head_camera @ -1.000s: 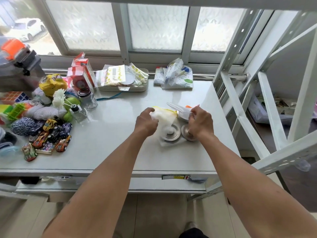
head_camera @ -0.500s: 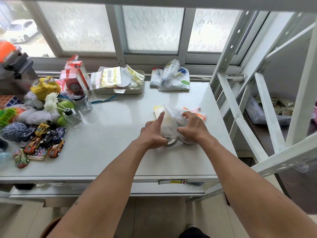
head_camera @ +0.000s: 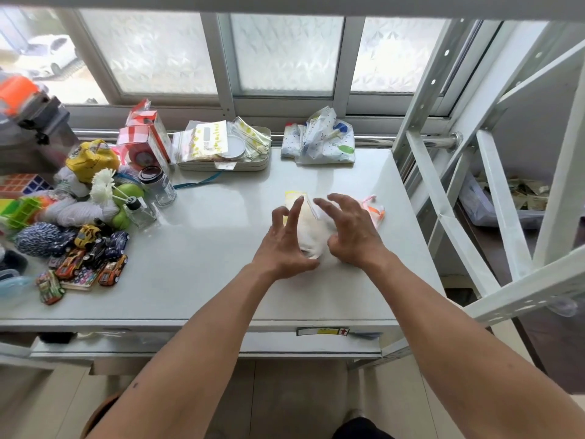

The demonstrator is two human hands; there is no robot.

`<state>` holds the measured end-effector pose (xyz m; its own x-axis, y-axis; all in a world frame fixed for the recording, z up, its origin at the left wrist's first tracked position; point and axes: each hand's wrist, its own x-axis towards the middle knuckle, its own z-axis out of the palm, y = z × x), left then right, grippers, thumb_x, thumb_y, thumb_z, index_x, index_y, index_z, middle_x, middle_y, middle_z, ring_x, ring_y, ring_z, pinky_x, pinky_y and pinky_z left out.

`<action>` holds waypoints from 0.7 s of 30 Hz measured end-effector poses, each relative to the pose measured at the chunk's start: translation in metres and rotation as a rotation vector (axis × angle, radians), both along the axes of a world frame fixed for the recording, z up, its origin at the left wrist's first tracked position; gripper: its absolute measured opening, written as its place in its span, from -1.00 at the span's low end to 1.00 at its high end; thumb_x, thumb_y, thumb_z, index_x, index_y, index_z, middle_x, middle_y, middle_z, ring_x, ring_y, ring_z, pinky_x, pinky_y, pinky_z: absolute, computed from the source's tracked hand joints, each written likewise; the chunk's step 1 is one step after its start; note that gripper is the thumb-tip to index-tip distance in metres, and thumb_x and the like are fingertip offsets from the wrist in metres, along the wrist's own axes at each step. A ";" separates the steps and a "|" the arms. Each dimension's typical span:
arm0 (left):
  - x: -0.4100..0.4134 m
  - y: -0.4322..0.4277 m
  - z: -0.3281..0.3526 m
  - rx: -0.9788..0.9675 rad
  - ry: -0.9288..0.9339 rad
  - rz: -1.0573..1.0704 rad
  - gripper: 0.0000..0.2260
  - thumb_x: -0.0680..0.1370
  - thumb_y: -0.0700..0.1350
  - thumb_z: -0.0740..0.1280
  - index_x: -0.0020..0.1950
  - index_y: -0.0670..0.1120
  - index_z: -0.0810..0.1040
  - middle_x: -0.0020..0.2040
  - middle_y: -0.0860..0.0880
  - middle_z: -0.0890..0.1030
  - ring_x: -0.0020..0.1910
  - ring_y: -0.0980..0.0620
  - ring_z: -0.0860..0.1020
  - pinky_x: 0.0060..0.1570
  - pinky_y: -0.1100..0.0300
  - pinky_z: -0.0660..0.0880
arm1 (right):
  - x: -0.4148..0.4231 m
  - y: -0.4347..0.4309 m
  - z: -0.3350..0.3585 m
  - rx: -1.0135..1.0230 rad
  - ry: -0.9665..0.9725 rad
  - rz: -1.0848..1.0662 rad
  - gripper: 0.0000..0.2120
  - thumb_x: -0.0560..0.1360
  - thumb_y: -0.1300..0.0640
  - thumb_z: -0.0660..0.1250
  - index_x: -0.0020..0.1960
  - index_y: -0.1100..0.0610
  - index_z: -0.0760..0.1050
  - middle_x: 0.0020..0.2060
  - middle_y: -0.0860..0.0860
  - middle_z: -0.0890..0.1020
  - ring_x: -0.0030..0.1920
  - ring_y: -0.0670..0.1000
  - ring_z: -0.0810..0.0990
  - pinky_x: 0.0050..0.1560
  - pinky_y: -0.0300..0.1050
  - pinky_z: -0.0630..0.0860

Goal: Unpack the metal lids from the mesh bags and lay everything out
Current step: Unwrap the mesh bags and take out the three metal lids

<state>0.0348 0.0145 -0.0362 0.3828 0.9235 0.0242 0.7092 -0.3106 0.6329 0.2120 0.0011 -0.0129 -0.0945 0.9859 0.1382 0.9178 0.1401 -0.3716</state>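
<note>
A bunched white mesh bag (head_camera: 311, 228) with a yellow edge lies on the white table (head_camera: 205, 248), right of centre. My left hand (head_camera: 283, 240) is at its left side and my right hand (head_camera: 351, 232) at its right. On both hands the fingers are spread and lifted off the bag, while the thumbs rest against its near end. The metal lids are hidden under the bag and my hands. A pink and orange mesh bag (head_camera: 375, 210) lies just beyond my right hand.
Toy cars (head_camera: 91, 255), yarn balls, a small glass jar (head_camera: 158, 186) and a yellow pouch crowd the table's left side. A tray of zip bags (head_camera: 224, 147) and a printed plastic bag (head_camera: 319, 141) sit at the back. A white metal shelf frame (head_camera: 443, 201) stands at the right edge.
One second ago two metal lids lay uncovered beside the bag. My hands then gathered the bag over them, and now my fingers have spread apart off the bundle.
</note>
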 end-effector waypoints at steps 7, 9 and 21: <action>-0.044 -0.001 0.001 0.038 0.039 0.012 0.09 0.18 0.12 0.54 0.49 0.31 -0.11 0.31 0.09 0.07 -0.14 -0.23 0.58 -0.07 -0.05 0.58 | -0.014 0.003 -0.002 -0.236 -0.253 0.089 -0.61 0.48 0.10 0.30 0.27 -0.16 0.55 0.52 -0.03 0.28 0.57 0.09 0.03 0.47 0.06 0.08; -0.066 0.003 0.002 0.018 0.061 0.034 0.07 0.18 0.10 0.56 0.49 0.31 -0.07 0.34 0.07 0.08 -0.11 -0.20 0.57 -0.03 -0.04 0.57 | -0.012 0.001 -0.008 -0.244 -0.231 0.047 -0.71 0.52 0.05 0.28 0.19 -0.13 0.61 0.50 -0.03 0.32 0.56 0.08 0.06 0.45 0.04 0.11; -0.073 0.074 -0.004 -0.025 0.068 0.320 -0.17 0.30 0.07 0.55 0.48 -0.06 0.25 0.31 -0.17 0.48 0.32 -0.20 0.39 0.30 0.02 0.34 | -0.016 0.006 -0.012 -0.181 -0.066 -0.045 -0.77 0.49 0.08 0.34 0.11 -0.03 0.67 0.42 -0.02 0.44 0.50 0.04 0.22 0.38 0.00 0.23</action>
